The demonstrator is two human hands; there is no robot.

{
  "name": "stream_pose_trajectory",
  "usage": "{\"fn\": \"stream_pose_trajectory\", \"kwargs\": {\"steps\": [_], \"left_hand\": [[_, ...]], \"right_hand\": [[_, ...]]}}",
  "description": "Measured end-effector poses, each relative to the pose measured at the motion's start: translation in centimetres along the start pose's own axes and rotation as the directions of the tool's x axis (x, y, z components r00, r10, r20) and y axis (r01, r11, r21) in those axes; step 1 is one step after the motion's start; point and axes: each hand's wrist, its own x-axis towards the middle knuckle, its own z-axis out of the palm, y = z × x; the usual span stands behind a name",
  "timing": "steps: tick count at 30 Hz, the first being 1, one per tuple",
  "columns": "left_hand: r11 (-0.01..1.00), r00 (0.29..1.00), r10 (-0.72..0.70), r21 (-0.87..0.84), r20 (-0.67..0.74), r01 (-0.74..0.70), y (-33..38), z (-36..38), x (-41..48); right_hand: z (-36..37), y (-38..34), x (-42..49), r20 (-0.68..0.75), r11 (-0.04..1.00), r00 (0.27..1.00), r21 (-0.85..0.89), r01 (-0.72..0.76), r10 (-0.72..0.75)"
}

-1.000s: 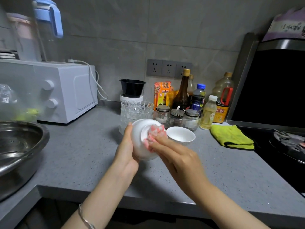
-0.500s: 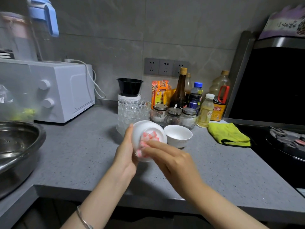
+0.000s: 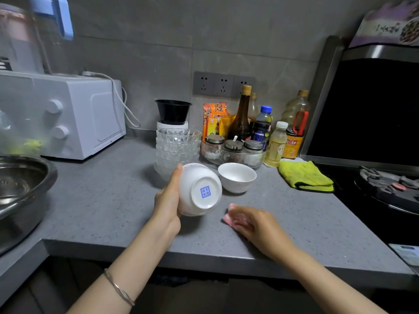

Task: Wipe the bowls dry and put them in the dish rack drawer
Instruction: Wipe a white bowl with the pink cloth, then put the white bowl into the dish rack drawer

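My left hand (image 3: 167,200) grips a white bowl (image 3: 199,189) above the grey counter, tipped so its base with a blue stamp faces me. My right hand (image 3: 251,223) is down on the counter to the right of it, fingers curled round a small pink and white cloth (image 3: 229,217). A second white bowl (image 3: 237,176) stands upright on the counter just behind and to the right of the held one. The dish rack drawer is not in view.
A stack of clear glass bowls (image 3: 178,143) stands behind the held bowl. Behind it are a black bowl (image 3: 173,111), spice jars in a glass dish (image 3: 233,152) and bottles. A yellow cloth (image 3: 305,176), stove (image 3: 390,189), white oven (image 3: 68,116) and steel basin (image 3: 20,189) flank the counter (image 3: 102,200).
My right hand has left the bowl's base with the pink cloth and dropped to the counter at the right. The blue-stamped base is now uncovered; my left hand still holds the bowl.
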Motion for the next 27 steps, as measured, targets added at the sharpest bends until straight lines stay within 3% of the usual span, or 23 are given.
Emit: {"fn": "stream_pose_trajectory", "kwargs": {"steps": [3, 8, 13, 21, 27], "left_hand": [[0.999, 1.0, 0.006, 0.031, 0.022, -0.007, -0.5, 0.7, -0.5], [0.996, 0.99, 0.034, 0.078, 0.135, -0.045, -1.9, 4.0, -3.0], [0.982, 0.931, -0.055, 0.19, 0.36, -0.015, -4.3, 9.7, -7.9], [0.945, 0.678, -0.197, 0.322, 0.708, -0.062, -11.1, 19.0, -16.2], [0.892, 0.488, -0.376, 0.45, 0.788, -0.039, -18.6, 25.3, -21.4]], "right_hand": [[-1.7, -0.4, -0.4, 0.153, 0.973, 0.981, 0.177, -0.15, 0.123], [-7.5, -1.9, -1.6, -0.025, 0.885, 0.971, 0.418, -0.204, 0.236], [-13.1, -2.4, -4.5, -0.012, 0.852, 0.963, 0.47, -0.232, 0.269], [-22.5, 1.6, -15.2, 0.003, 0.809, 0.895, 0.426, -0.405, 0.447], [-27.0, 6.2, -25.2, 0.06, 0.613, 0.791, 0.597, -0.517, 0.609]]}}
